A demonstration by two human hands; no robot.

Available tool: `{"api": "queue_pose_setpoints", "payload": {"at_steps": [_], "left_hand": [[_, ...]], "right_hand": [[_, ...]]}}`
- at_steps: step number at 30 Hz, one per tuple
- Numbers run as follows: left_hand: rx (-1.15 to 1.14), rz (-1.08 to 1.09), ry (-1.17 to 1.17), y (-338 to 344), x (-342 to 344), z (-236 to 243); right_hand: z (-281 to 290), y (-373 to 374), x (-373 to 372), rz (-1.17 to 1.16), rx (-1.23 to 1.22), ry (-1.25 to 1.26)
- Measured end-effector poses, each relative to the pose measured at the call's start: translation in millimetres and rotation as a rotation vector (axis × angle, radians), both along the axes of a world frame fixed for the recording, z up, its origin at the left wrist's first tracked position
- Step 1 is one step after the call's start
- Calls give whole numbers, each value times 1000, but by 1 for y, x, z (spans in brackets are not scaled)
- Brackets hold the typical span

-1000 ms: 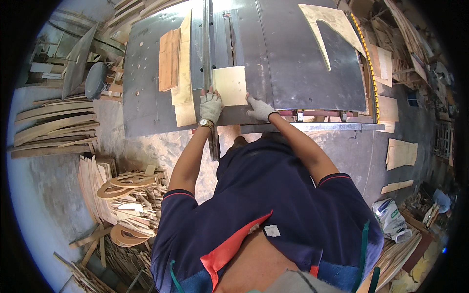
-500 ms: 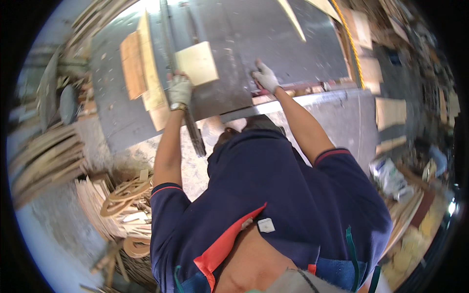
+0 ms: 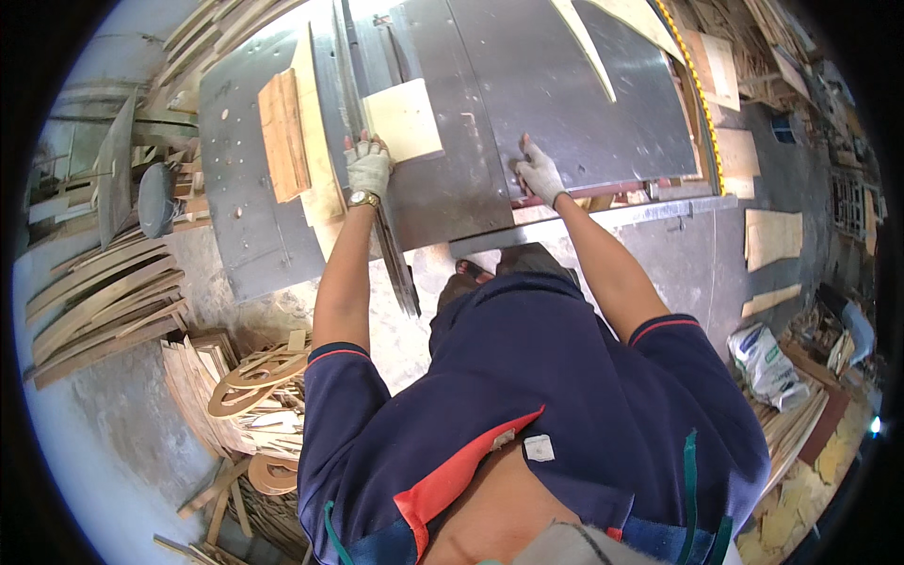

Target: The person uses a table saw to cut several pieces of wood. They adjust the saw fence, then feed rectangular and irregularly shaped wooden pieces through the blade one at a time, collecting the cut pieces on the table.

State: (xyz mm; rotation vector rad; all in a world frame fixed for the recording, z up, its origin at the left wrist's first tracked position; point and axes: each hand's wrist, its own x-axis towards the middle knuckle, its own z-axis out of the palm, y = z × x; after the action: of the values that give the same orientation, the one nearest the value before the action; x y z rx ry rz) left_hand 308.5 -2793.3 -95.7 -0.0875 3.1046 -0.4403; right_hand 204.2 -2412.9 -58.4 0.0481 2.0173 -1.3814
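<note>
My left hand (image 3: 368, 171), in a pale glove with bare fingertips, lies on the long metal rail (image 3: 345, 71) that crosses the dark worktable. Its fingers are stretched forward, close to the near left corner of a pale rectangular board (image 3: 405, 121). The board lies flat against the right side of the rail. A slot in the tabletop (image 3: 391, 47) runs away from the board's far edge. My right hand (image 3: 539, 174), gloved alike, rests on the dark tabletop (image 3: 490, 104) by its near edge. Its fingers are apart and hold nothing.
An orange-brown wood piece (image 3: 283, 137) and a long pale strip (image 3: 315, 141) lie left of the rail. A tapered strip (image 3: 589, 52) lies at the far right. A yellow rope (image 3: 702, 85) edges the table's right side. Curved offcuts (image 3: 104, 301) are stacked at left.
The whole view has shifted, so the table and both hands appear slightly lower and farther right. The picture is sharper. Both hands keep about the same places on the table.
</note>
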Motion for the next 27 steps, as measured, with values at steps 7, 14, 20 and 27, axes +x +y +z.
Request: {"api": "queue_pose_setpoints", "payload": {"at_steps": [7,14,20,27], "left_hand": [[31,56,-44,-9,-16,-11],[14,56,-31,-20,-26,-18],[-4,81,-48,-21,-36,-16],[3,81,-24,-29,-55,-11]], "right_hand": [[-5,1,-2,20,18,13],[-2,-1,-7,46,77,11],[-5,-1,-6,28,81,8],[-4,-2,-7,28,86,-3]]}}
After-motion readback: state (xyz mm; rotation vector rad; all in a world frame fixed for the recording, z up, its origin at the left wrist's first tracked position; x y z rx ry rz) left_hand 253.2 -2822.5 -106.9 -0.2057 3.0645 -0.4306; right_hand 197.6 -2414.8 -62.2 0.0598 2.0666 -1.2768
